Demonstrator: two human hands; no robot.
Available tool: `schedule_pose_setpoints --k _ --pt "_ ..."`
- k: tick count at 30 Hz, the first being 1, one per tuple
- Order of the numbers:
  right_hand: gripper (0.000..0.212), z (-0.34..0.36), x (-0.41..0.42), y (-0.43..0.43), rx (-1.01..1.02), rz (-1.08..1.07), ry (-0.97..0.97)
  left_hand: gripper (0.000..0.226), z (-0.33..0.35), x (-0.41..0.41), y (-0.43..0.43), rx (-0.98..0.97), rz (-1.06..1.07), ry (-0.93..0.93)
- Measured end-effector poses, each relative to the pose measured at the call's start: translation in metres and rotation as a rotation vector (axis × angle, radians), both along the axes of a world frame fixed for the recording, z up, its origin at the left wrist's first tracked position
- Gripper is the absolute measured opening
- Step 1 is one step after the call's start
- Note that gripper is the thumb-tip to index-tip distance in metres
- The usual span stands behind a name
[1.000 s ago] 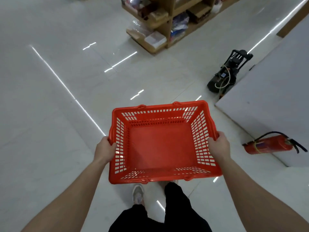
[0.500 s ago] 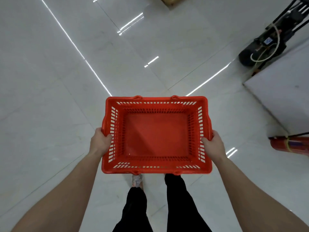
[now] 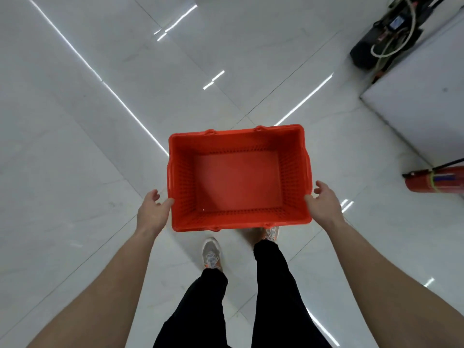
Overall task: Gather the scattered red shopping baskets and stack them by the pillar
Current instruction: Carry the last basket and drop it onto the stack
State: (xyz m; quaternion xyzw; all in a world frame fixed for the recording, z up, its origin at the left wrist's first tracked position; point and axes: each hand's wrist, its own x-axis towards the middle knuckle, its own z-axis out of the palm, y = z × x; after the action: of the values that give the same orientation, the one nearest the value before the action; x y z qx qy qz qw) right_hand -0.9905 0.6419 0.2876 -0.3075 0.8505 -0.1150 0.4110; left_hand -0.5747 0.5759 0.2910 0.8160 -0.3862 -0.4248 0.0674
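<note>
One empty red shopping basket (image 3: 237,180) sits level in front of my feet, low over the white tiled floor; whether it rests on the floor I cannot tell. My left hand (image 3: 152,212) is at its near left corner with fingers spread, the thumb just at the rim. My right hand (image 3: 325,204) is at the near right corner, also spread and gripping nothing. The white pillar (image 3: 421,109) rises to the right of the basket. No other baskets are in view.
A red fire extinguisher (image 3: 437,182) lies on the floor at the pillar's base, right of the basket. A black machine with coiled hose (image 3: 381,36) stands behind the pillar at the top right. My shoes (image 3: 212,252) are just behind the basket.
Both hands have let go of the basket's side rims and opened. The basket has dropped lower, and the view has tilted further down toward the floor.
</note>
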Motion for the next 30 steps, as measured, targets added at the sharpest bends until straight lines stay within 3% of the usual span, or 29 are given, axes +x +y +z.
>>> schedule_pose_setpoints --k 2,7,15,24,30 --pt "0.066 0.006 0.010 0.019 -0.004 -0.035 0.021 0.069 0.004 0.010 0.017 -0.001 -0.043 0.012" --pt "0.063 -0.001 0.040 0.087 -0.012 -0.103 0.040 0.073 -0.001 0.042 0.071 0.019 -0.133 0.045" --pt "0.068 -0.062 0.051 0.175 0.034 -0.169 -0.001 0.081 -0.054 0.062 0.152 0.042 -0.154 0.027" --pt "0.073 -0.183 0.042 0.204 -0.187 -0.231 -0.059 0.092 -0.173 0.017 0.186 -0.222 -0.067 0.059" --pt "0.097 -0.263 0.054 0.192 -0.358 -0.232 -0.080 0.102 -0.253 -0.008 0.184 -0.391 0.044 0.109"
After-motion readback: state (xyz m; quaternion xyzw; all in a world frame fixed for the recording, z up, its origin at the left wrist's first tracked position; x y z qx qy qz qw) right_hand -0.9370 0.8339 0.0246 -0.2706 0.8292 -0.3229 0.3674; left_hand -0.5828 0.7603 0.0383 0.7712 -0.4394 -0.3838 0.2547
